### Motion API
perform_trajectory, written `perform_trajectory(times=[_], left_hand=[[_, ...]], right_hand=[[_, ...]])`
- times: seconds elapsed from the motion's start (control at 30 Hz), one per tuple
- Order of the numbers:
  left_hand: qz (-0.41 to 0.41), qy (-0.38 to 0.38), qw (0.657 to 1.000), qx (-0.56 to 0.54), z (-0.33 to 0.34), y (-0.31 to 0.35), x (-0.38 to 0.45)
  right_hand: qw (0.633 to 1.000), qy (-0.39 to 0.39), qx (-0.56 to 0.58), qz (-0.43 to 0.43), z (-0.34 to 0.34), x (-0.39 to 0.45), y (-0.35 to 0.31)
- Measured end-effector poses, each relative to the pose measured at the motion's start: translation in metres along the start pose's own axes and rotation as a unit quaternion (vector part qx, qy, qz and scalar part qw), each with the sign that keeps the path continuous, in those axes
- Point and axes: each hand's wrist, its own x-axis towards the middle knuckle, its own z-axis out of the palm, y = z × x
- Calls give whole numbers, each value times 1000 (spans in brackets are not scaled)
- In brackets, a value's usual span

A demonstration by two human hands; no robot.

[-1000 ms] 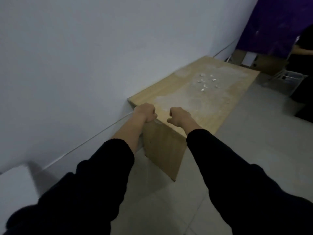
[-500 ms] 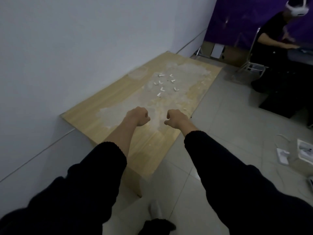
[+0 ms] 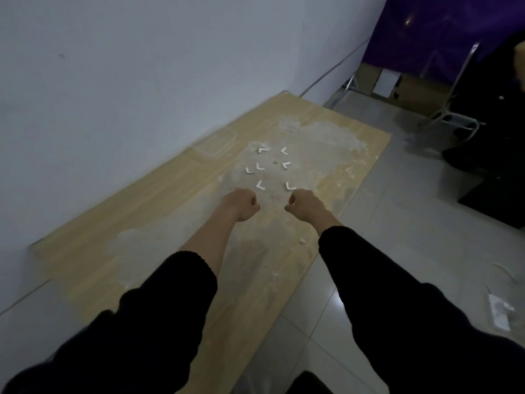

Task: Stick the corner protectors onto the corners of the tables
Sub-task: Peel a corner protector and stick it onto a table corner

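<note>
Here, in the head view, the left hand [image 3: 241, 204] and the right hand [image 3: 304, 204] are seen curled into fists above the table [image 3: 113, 251], nothing visibly held, while the white corner protectors [image 3: 268, 167] lie scattered just beyond the knuckles. One protector is probably best pinched by its outer faces, so that the adhesive side is kept untouched. No brand, label or writing can be read.

I see a light wooden desk [image 3: 159, 223] set against the wall, its top smeared with a pale, dusty patch. Seven small white corner protectors [image 3: 260, 166] lie scattered on that patch toward the far half, apart from one another. A few white scraps [image 3: 302, 240] sit near the right edge.
</note>
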Motion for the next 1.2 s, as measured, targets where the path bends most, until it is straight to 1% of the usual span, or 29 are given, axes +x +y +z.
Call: perform_trajectory(times=[0.13,0.23,0.33,0.4,0.47,0.53,0.6,0.67,0.73,0.87,0.93,1.1,1.2], left_hand=[[-16,-2,1000,-9,9,1,44],[-38,-2,999,-35,17,6,81],[-62,11,996,-69,31,9,119],[-87,40,991,-99,44,16,144],[-122,85,979,-136,56,24,164],[-163,133,963,-168,65,33,186],[-201,169,946,-189,76,43,202],[-231,186,929,-222,94,52,211],[-253,205,913,-248,108,61,215],[-301,274,876,-258,127,73,222],[-322,294,861,-261,132,80,224],[-355,310,843,-259,139,92,236],[-362,284,849,-261,139,93,245]], right_hand=[[1000,-7,2,-8,-2,57,22],[1000,-25,2,-18,0,105,40],[999,-27,27,-38,8,154,55],[997,-30,52,-55,15,185,64],[993,-29,72,-84,20,210,68],[989,-27,88,-115,20,237,70],[985,-47,93,-136,20,257,75],[981,-72,91,-153,23,271,84],[976,-79,103,-173,26,284,93],[968,-86,131,-193,26,302,100],[965,-92,145,-196,29,303,102],[958,-101,190,-189,33,305,110],[954,-104,203,-197,34,305,113]])
